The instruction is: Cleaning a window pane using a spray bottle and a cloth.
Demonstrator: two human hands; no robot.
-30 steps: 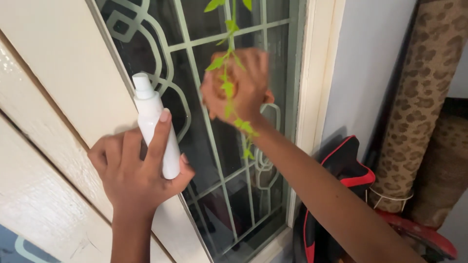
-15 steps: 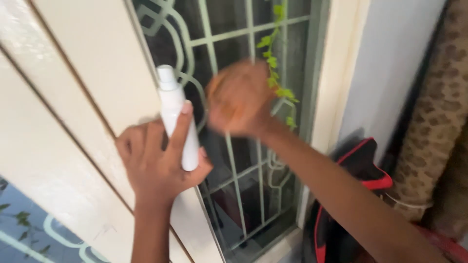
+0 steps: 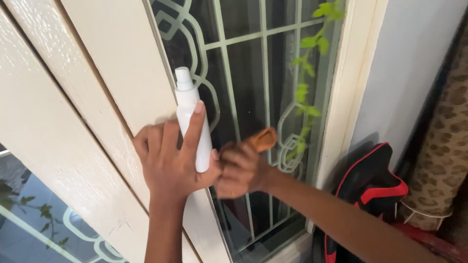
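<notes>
Cream door frame: slanted across the left. Left hand: fingers curled around a white spray bottle, held upright against the frame, forefinger laid along its side. Right hand: fingers bunched on an orange cloth, pressed to the glass pane behind pale green grillwork. Green vine: hung by the pane's right edge. Black-and-red bag: low right, beside a leopard-print roll.
</notes>
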